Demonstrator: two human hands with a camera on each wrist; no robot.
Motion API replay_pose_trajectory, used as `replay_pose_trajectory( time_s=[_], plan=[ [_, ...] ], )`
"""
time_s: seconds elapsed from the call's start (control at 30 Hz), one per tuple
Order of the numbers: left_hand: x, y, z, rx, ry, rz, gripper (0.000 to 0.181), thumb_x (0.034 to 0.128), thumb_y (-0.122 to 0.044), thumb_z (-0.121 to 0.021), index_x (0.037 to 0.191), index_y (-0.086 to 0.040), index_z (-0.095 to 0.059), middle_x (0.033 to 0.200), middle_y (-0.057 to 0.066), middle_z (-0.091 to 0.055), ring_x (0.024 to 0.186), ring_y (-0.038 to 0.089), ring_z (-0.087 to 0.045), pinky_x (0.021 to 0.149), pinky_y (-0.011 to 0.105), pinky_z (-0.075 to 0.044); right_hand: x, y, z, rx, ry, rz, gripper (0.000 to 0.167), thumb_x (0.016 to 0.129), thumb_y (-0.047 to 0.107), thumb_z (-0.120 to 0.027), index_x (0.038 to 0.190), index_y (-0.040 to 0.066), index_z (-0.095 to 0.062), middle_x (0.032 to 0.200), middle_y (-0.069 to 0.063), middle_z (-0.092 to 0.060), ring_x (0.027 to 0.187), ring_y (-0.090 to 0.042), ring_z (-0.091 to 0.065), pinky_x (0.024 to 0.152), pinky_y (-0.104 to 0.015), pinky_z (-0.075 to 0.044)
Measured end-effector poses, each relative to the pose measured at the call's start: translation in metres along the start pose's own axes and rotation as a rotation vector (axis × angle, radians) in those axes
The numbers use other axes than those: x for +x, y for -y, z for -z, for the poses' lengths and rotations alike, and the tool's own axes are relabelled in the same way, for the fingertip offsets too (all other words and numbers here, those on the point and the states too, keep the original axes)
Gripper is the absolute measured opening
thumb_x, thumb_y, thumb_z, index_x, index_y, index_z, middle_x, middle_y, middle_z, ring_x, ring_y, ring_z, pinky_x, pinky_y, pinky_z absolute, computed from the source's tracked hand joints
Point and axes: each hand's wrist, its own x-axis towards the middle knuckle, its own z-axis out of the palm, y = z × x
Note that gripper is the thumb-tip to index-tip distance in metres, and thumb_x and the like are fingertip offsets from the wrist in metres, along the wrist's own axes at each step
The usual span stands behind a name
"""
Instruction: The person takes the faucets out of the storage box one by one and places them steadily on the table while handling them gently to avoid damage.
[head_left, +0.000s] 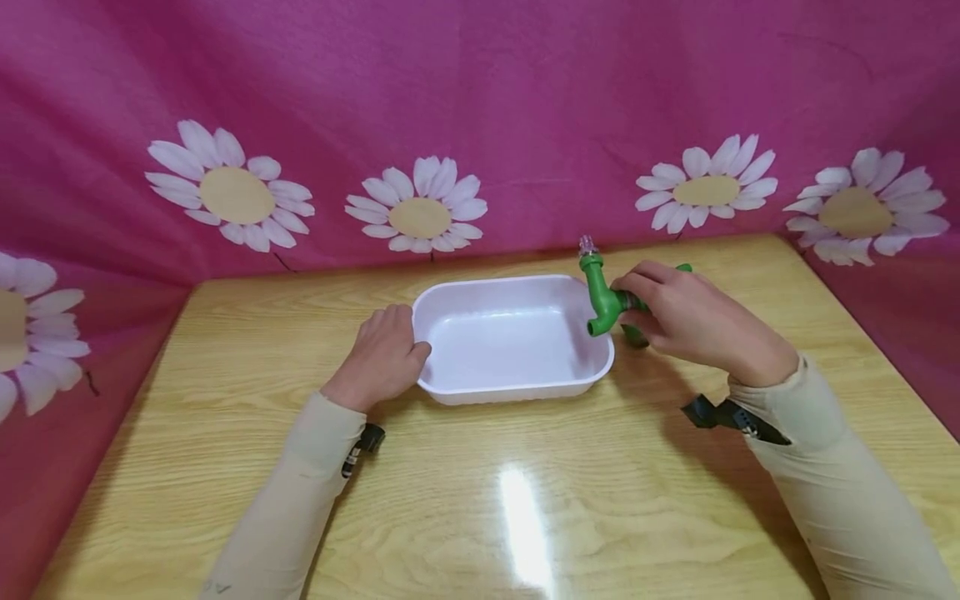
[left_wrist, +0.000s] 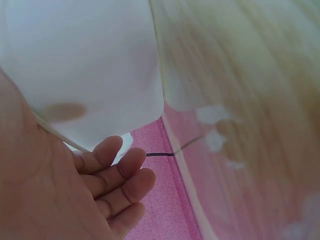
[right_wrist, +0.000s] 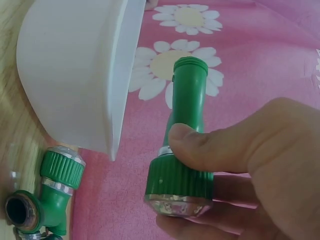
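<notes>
A white plastic basin point(head_left: 517, 392) sits on the table. My left hand point(head_left: 384, 354) grips its left rim, the thumb over the edge; in the left wrist view the curled fingers point(left_wrist: 135, 186) show outside the basin wall. My right hand point(head_left: 678, 312) holds a green plastic tap point(head_left: 602, 292) at its ribbed collar. The tap's clear knob point(head_left: 587, 245) points up, and its spout hangs over the basin's right rim. In the right wrist view, the thumb presses the collar from one side with fingers under it. A second green tap point(right_wrist: 55, 200) lies beside the basin, mostly hidden in the head view.
The wooden table point(head_left: 420, 508) carries a bright light reflection near its front. A pink cloth point(head_left: 525, 100) with white daisies hangs behind the table and along both sides. Dark camera straps point(head_left: 731, 417) sit on both wrists over beige sleeves.
</notes>
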Motion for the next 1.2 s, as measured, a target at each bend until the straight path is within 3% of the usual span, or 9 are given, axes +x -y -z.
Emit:
replay_pose_trajectory(
  time_s=[0.43, 0.7, 1.2],
  plan=[
    [-0.001, -0.001, 0.002, 0.014, 0.02, 0.01, 0.045, 0.0978, -0.026, -0.045, 0.127, 0.008, -0.045, 0.109, 0.017, -0.052, 0.103, 0.031, -0.044, 0.092, 0.043, -0.038, 0.0, -0.003, 0.005, 0.005, 0.067, -0.026, 0.029, 0.086, 0.005, -0.078, 0.114, 0.002, -0.072, 0.104, -0.011, -0.067, 0.076, -0.017, -0.06, 0.067, -0.037, -0.052],
    [0.0, 0.0, 0.0, 0.018, 0.01, 0.005, 0.045, 0.0972, -0.026, -0.046, 0.127, 0.008, -0.045, 0.109, 0.017, -0.052, 0.102, 0.031, -0.044, 0.09, 0.042, -0.038, -0.001, -0.003, 0.009, 0.011, 0.138, -0.069, 0.031, 0.085, 0.004, -0.078, 0.115, 0.001, -0.072, 0.103, -0.011, -0.067, 0.08, -0.018, -0.062, 0.072, -0.039, -0.057],
    [-0.001, -0.001, 0.001, 0.008, 0.005, 0.002, 0.045, 0.0967, -0.026, -0.046, 0.126, 0.008, -0.046, 0.108, 0.017, -0.053, 0.101, 0.031, -0.044, 0.089, 0.041, -0.037, -0.006, -0.008, 0.015, 0.0, 0.181, -0.072, 0.025, 0.083, 0.006, -0.08, 0.106, 0.004, -0.072, 0.101, -0.007, -0.066, 0.082, -0.018, -0.061, 0.076, -0.042, -0.055]
  ],
)
